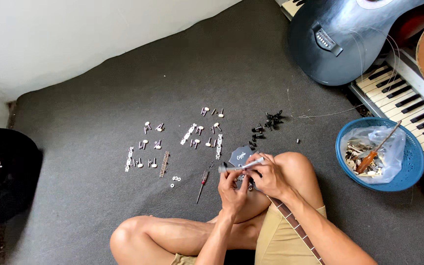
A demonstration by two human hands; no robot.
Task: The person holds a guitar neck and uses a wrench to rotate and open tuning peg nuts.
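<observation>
1. We are sitting cross-legged on the grey carpet (99, 113), resting the guitar neck (295, 223) across the right thigh so the headstock (240, 156) is lying just past the knee, close under both hands.

2. We are curling the left hand (232, 189) against the lower edge of the headstock, fingers pressed together around it; this is steadying the part while the other hand is working.

3. We are closing the right hand (270, 177) over the near end of a pale tool handle (241, 166), thumb and fingers pinching it. The handle is lying almost level across the headstock; its tip is too small to identify.

4. We are keeping the tuning pegs and plates (182, 142) spread in separate groups on the carpet ahead, apparently so each set is remaining distinct and within reach.

5. We are leaving the black pins (267, 123) in their own cluster further right, and a small red screwdriver (201, 185) just left of the hands.

6. A blue basket (410, 162) with spare parts is standing well to the right, beside a keyboard (408, 98) and a dark guitar body (339, 34).
</observation>
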